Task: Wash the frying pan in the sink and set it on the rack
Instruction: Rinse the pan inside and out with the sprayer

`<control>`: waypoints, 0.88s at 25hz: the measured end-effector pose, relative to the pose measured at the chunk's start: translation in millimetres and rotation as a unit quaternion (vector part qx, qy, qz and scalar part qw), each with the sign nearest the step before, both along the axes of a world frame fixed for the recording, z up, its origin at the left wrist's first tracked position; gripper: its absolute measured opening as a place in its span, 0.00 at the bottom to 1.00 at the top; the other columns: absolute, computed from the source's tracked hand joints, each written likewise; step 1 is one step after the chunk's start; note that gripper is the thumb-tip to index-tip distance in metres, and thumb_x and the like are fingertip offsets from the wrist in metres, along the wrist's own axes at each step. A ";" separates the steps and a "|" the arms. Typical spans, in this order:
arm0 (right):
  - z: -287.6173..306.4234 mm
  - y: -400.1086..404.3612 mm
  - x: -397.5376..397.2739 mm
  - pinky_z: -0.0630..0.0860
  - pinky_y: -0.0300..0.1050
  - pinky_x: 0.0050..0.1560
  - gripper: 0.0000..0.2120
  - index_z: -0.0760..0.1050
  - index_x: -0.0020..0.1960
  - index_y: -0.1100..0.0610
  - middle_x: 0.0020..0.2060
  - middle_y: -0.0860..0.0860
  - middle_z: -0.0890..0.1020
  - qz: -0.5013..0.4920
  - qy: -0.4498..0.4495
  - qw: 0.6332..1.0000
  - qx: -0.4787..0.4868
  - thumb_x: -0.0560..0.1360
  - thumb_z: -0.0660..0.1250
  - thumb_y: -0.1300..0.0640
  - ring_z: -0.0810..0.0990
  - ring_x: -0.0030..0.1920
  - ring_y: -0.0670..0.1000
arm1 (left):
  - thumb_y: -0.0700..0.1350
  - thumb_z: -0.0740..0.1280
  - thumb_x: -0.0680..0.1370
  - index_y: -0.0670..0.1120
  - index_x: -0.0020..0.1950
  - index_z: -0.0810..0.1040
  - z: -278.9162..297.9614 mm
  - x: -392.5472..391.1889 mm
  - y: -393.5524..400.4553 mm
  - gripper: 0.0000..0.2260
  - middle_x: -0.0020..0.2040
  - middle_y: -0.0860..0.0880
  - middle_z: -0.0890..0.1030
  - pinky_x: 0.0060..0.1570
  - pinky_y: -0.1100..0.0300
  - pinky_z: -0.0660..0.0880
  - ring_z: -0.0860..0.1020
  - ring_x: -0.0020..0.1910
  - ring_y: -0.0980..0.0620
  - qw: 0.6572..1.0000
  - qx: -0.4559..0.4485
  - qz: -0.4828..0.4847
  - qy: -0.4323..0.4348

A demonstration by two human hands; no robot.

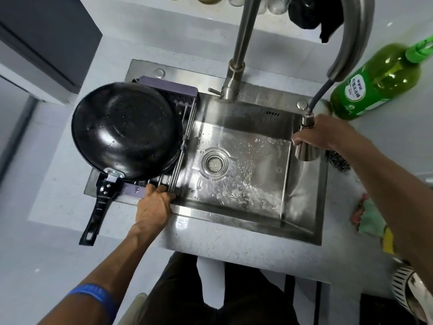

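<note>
The black frying pan [126,130] lies upside down on the purple rack [173,90] across the left end of the steel sink [302,221]. Its black handle [97,207] sticks out toward me over the counter. My left hand [154,202] grips the rack's near metal bars beside the handle. Over the sink's right side, my right hand [321,134] holds the pull-out spray head [307,148] on its grey hose. Water runs across the sink floor around the drain [214,163].
The tall steel faucet [236,66] rises behind the sink. A green dish-soap bottle [377,83] stands at the right rear. A dark scourer [338,161] and coloured cloths [370,221] lie on the right counter. Glass jars line the back wall.
</note>
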State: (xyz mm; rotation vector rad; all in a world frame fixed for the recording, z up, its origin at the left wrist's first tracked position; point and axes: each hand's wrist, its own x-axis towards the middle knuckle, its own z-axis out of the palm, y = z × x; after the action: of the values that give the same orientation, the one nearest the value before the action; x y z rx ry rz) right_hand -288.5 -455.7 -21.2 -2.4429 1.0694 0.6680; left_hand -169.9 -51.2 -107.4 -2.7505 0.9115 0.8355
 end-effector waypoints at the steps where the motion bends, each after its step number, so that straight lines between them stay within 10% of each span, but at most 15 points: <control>1: -3.0 2.7 -1.3 0.74 0.47 0.41 0.12 0.76 0.38 0.49 0.36 0.50 0.80 0.004 -0.008 1.000 0.010 0.69 0.71 0.41 0.78 0.38 0.52 | 0.42 0.59 0.79 0.56 0.63 0.78 0.4 0.1 0.1 0.16 0.62 0.52 0.74 0.50 0.53 0.76 0.65 0.61 0.48 1.000 -0.003 0.000 0.000; 12: -3.6 62.0 3.0 0.75 0.51 0.43 0.11 0.80 0.28 0.46 0.28 0.49 0.79 -0.043 -0.103 0.976 0.189 0.68 0.71 0.46 0.78 0.34 0.53 | 0.42 0.61 0.78 0.54 0.61 0.79 0.0 -0.7 3.3 0.15 0.60 0.51 0.75 0.50 0.52 0.78 0.66 0.60 0.48 0.999 -0.032 0.010 0.002; 22: -22.7 145.3 45.2 0.74 0.42 0.37 0.12 0.79 0.40 0.51 0.34 0.46 0.83 -0.105 -0.188 0.951 0.224 0.67 0.74 0.43 0.82 0.37 0.47 | 0.42 0.61 0.79 0.54 0.61 0.79 -0.9 -0.7 2.4 0.14 0.62 0.53 0.74 0.49 0.55 0.77 0.65 0.61 0.49 0.999 -0.030 0.010 -0.005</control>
State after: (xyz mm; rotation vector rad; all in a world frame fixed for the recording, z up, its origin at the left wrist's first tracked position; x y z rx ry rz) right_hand -243.3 -310.4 -44.0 -1.9292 0.8898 0.3121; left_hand -170.6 -48.8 -108.3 -2.8178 0.9231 0.8104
